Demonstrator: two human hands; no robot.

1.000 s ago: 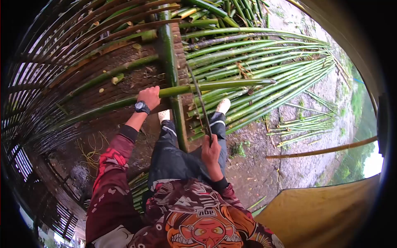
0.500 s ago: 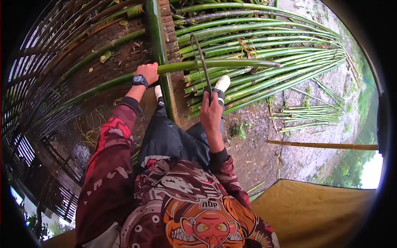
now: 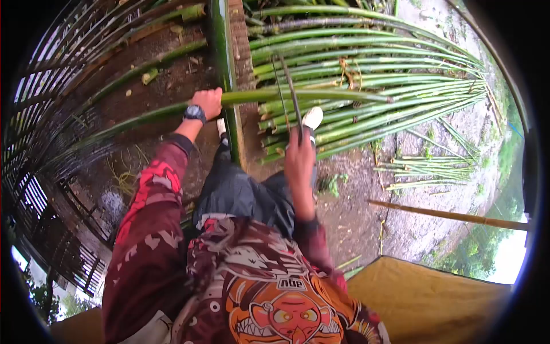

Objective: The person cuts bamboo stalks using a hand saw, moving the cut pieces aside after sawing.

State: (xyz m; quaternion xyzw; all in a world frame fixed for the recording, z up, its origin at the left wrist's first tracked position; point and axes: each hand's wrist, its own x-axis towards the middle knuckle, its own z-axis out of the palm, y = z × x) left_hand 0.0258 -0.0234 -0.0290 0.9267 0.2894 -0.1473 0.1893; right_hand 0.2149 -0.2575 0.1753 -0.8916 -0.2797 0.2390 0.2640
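My left hand (image 3: pixel 207 102) is wrapped round a long green bamboo pole (image 3: pixel 258 97), with a dark watch on the wrist. That pole lies across a thick upright-running green bamboo beam (image 3: pixel 221 43). In my right hand (image 3: pixel 300 157) is the handle of a bow saw (image 3: pixel 293 92), its frame and thin blade reaching across the pole to the right of the beam. Whether the blade touches the pole cannot be made out.
Many cut bamboo poles (image 3: pixel 378 46) lie on the right, near my white shoe (image 3: pixel 313 117). Beyond is a smaller pile of thin sticks (image 3: pixel 429 166). A yellow-brown tarp (image 3: pixel 424 298) hangs lower right. Bamboo slats (image 3: pixel 63 74) stand at left.
The saw has shifted over the pole, its frame now tilted the other way and slightly blurred. My left hand keeps its hold on the pole. The whole view has shifted with the head.
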